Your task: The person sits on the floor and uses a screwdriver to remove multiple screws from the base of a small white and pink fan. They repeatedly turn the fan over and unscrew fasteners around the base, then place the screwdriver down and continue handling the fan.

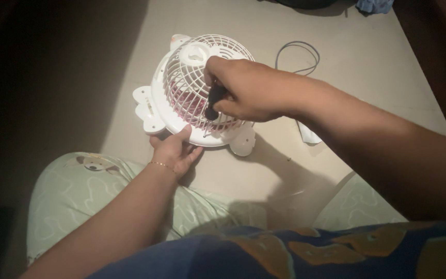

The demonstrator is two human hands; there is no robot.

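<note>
Pale floor [367, 67], lit patch, dark all round. Person seated, green patterned trousers [73, 196] on knee, blue-orange top at bottom edge. Small white fan [192, 77] lying on floor just ahead of knees, wire grille facing up, pink blades inside, rounded feet on base. Right hand [246, 93] over grille, fingers wrapped tight round black screwdriver [213, 103], tip pointing down at rim. Left hand [174, 150] pinching fan's near edge, thumb on top. Grey cord [298, 54] looped beyond fan. Thin bracelet [162, 165] on left wrist.
</note>
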